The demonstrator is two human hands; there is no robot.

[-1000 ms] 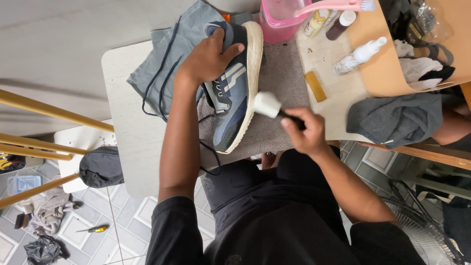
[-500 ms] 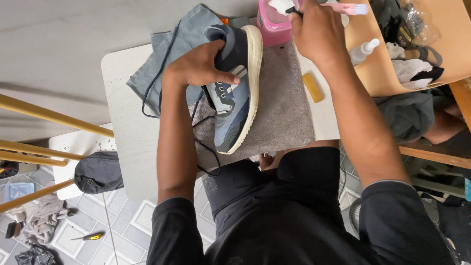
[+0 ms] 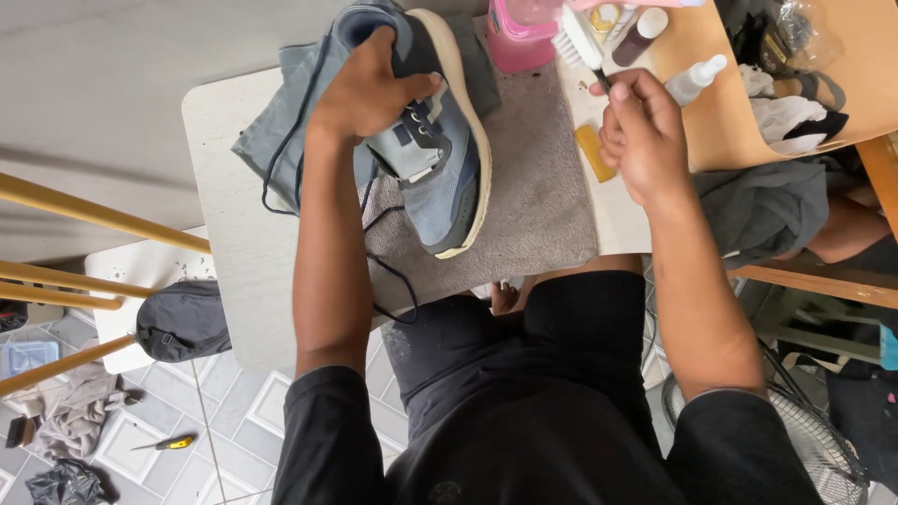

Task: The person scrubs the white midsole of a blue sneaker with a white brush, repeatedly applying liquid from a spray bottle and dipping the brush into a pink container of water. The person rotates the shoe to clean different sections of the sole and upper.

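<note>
So the main thing here is a blue-grey fabric sneaker with a cream rubber sole (image 3: pixel 440 159), sitting top centre of the frame. It's tipped on its side, sole edge facing right, toe pointing down the frame, with dark laces trailing off the table edge. It rests on a grey towel mat (image 3: pixel 543 196) spread over a white square table (image 3: pixel 224 234), and there's a blue-grey cloth (image 3: pixel 281 140) bunched under the heel end.

The left hand (image 3: pixel 369 89) comes in from below with the arm nearly straight, fingers wrapped over the heel collar and clamping the shoe. The right hand (image 3: pixel 641 136) is up at the upper right, closed around the dark handle of a small white-bristled brush (image 3: pixel 580 37), bristle head pointing up toward a pink plastic tub (image 3: pixel 519 37).

Count-wise: one shoe, one brush, one pink tub, one white spray bottle (image 3: pixel 692 79), one brown bottle with a white cap (image 3: pixel 641 28), one yellow sponge-like block (image 3: pixel 595 151) just left of the right hand.
</note>
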